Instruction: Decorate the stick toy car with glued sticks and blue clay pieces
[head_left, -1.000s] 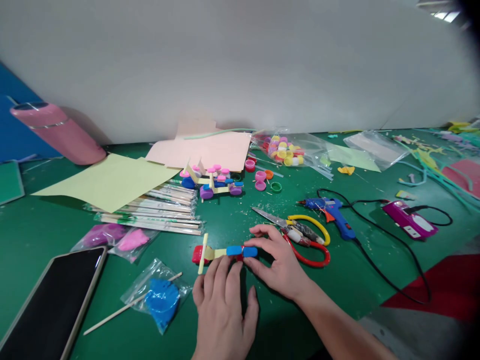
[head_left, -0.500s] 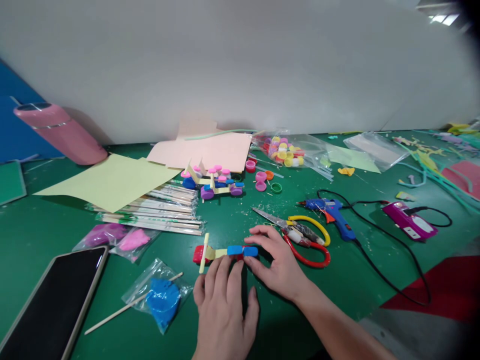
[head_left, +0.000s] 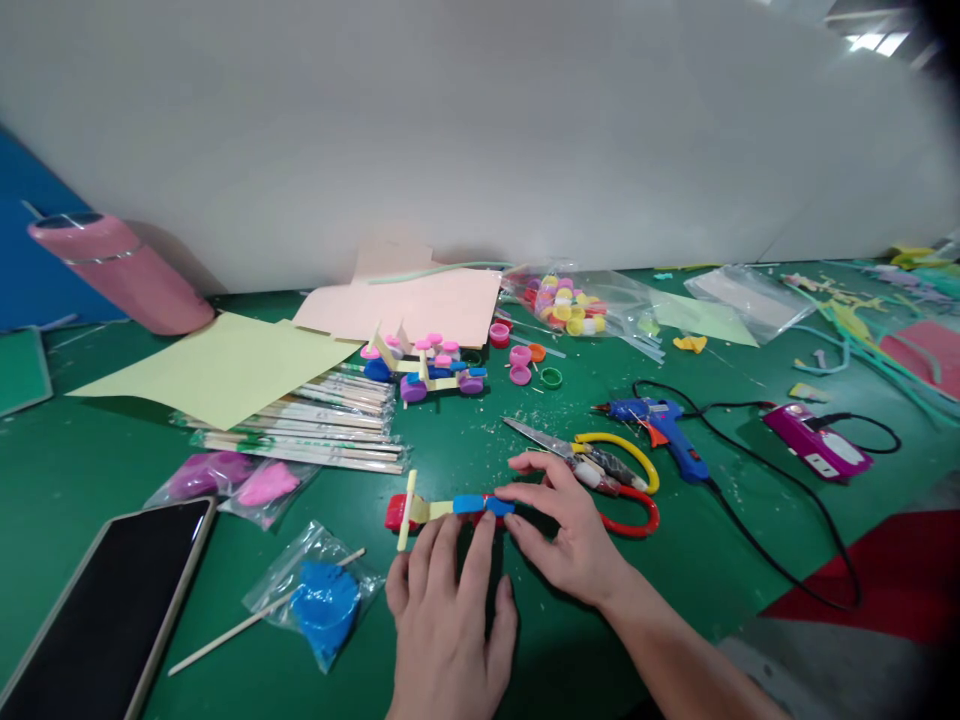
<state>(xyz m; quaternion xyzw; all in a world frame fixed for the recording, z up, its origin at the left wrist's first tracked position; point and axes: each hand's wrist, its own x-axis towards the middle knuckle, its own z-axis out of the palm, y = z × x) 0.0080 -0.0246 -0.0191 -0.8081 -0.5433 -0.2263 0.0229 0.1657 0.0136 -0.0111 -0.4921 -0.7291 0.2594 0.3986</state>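
— Lying on the green tabletop [head_left: 75, 470], straight before the person: a little cap car [head_left: 439, 508], pale flat sticks, smooth round plastic caps.
— How many caps?
— Two blue, one red showing.
— And the hands?
— Left hand [head_left: 450, 610] flat, fingers straight and unclenched, tips on the blue caps. Right hand [head_left: 570, 535] arched, fingers pinching its blue end, scissors [head_left: 615, 475] just beyond.

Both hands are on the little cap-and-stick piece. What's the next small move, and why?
Probably pinch the blue caps lightly with the right hand while the left hand steadies the cap-and-stick piece. The right fingertips touch the blue end, the left fingertips rest on its near side, and the red cap end lies free on the table.
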